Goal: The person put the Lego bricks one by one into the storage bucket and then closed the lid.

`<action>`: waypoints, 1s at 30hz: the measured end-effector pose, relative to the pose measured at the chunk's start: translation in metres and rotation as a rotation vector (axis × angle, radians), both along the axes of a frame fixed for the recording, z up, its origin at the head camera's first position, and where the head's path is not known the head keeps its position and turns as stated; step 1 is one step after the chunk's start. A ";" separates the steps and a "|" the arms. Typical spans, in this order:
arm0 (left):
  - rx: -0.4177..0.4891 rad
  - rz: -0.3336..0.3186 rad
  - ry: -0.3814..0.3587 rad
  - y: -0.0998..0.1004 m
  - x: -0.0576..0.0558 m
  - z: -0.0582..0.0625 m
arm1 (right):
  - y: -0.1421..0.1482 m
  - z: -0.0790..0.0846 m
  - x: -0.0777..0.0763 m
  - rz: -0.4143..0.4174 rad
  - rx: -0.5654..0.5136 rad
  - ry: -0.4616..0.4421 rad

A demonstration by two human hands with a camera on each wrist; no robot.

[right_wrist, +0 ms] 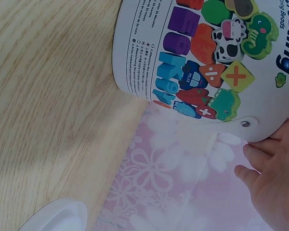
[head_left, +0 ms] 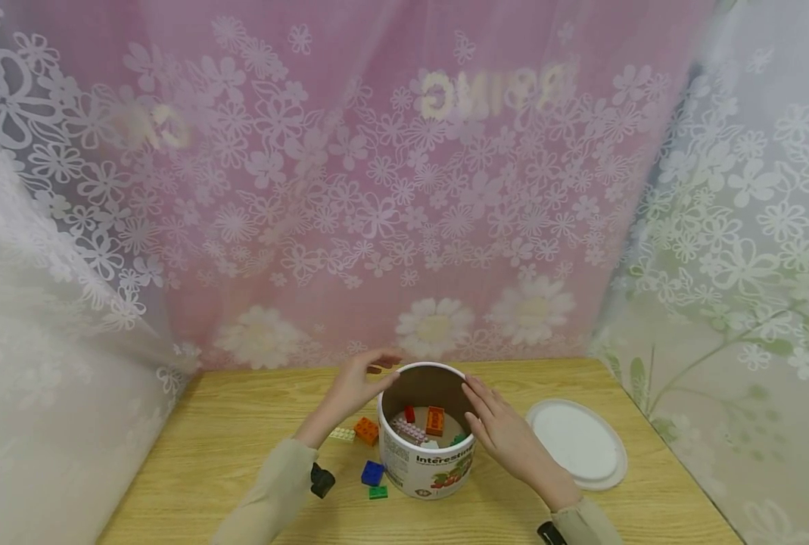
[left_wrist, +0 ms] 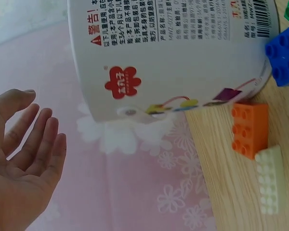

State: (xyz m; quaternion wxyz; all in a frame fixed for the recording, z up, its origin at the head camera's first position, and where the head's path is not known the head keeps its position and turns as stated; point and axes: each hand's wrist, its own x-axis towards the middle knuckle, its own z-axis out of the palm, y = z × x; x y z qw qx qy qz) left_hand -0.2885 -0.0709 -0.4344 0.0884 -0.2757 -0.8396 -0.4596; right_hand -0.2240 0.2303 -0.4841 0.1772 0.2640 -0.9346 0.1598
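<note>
A white round bucket [head_left: 397, 458] with printed sides stands upright and uncovered on the table. Inside lie an orange brick [head_left: 435, 421], a red brick [head_left: 409, 414], a pink brick [head_left: 411, 431] and other small pieces. My left hand [head_left: 358, 387] is at the bucket's left rim, holding nothing; in the left wrist view its fingers [left_wrist: 47, 139] are loosely bent, apart from the wall. On the opposite side, my right hand [head_left: 509, 439] lays its extended fingers along the rim. The right wrist view shows those fingertips [right_wrist: 260, 147] against the bucket's edge.
Left of the bucket are an orange brick [head_left: 366, 431], a pale yellow brick [head_left: 342, 434], a blue brick [head_left: 372, 473] and a green brick [head_left: 378, 492]. A white lid [head_left: 574, 439] lies to the right. Flowered curtains [head_left: 377, 227] border the wooden table [head_left: 241, 431].
</note>
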 end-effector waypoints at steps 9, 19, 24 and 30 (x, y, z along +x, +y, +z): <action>0.045 0.040 -0.070 -0.039 0.012 -0.009 | 0.001 0.000 0.000 0.005 0.001 0.057; -0.023 0.135 -0.093 -0.083 0.027 -0.030 | 0.001 -0.001 -0.002 -0.004 0.011 0.005; 0.009 0.119 -0.153 -0.104 0.039 -0.048 | 0.002 -0.002 -0.002 0.000 0.007 0.015; -0.025 0.081 -0.196 -0.131 0.056 -0.072 | 0.001 -0.003 -0.002 0.006 -0.002 0.054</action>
